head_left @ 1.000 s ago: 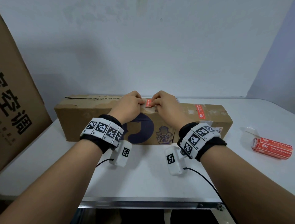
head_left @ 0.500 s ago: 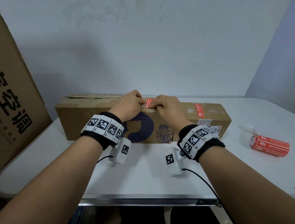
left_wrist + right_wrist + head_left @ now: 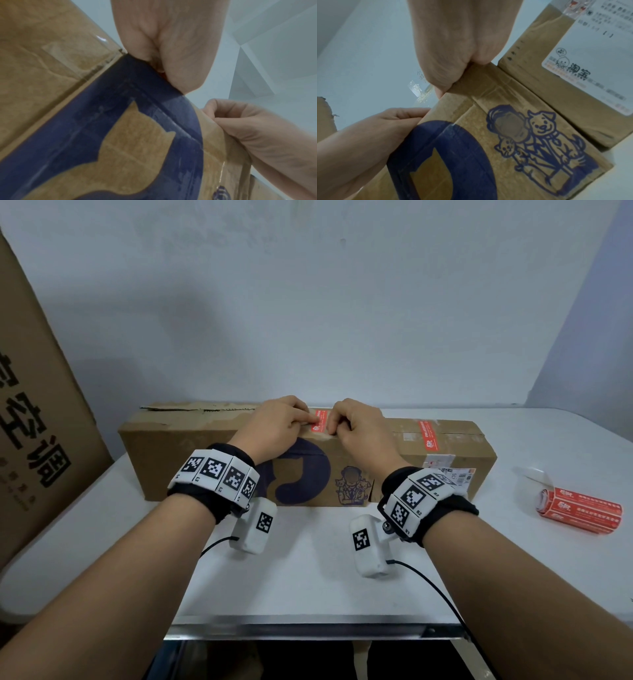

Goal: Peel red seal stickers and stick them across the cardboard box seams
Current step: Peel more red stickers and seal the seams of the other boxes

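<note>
A long cardboard box (image 3: 191, 460) lies across the white table (image 3: 308, 577). A red seal sticker (image 3: 319, 422) lies on the box's top at the front edge, between my two hands. My left hand (image 3: 301, 422) holds the sticker's left side with curled fingers. My right hand (image 3: 334, 424) holds its right side the same way. In the left wrist view, the left hand (image 3: 159, 65) presses its thumb on the box's top edge, where a sliver of red shows. In the right wrist view, the right hand (image 3: 453, 75) grips that edge. A second red sticker (image 3: 426, 434) is stuck across the seam further right.
A roll of red stickers (image 3: 579, 510) with a loose backing strip (image 3: 531, 474) lies at the right. A big cardboard carton (image 3: 34, 440) leans at the left. A shipping label (image 3: 448, 474) is on the box front. The wall stands close behind the box.
My hands have drawn slightly apart along the box edge, and more of the red sticker now shows flat on the box top between them.
</note>
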